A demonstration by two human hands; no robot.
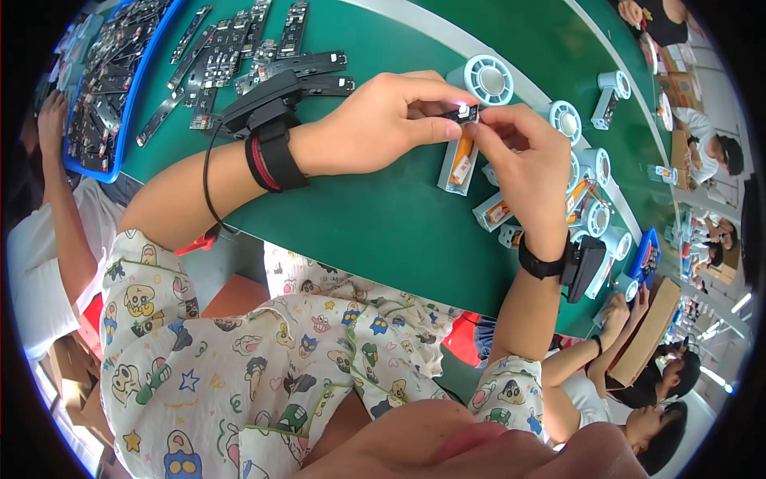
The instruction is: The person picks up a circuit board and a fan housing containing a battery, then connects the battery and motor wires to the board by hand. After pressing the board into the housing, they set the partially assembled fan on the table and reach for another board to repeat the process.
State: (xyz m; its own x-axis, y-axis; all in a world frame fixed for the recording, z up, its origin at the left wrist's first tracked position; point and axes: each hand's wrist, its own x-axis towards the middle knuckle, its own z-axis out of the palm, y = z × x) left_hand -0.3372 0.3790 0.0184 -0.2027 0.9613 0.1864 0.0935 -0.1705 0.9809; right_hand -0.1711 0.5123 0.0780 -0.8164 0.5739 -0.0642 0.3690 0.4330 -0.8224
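A small dark circuit board with a bright lit spot is held over an opened light-blue handheld fan. Thumb and fingers of my left hand are closed on the board's left side. At its right end, my right hand pinches it between thumb and forefinger; any wire there is too small to make out. An orange battery lies inside the fan's handle, and the round grilled fan head points away from me. My fingers and the board cover the middle of the fan.
Loose circuit boards lie on the green table, beside a blue bin full of more. Several other light-blue fans crowd near my right wrist. A cardboard box and co-workers' arms are farther right.
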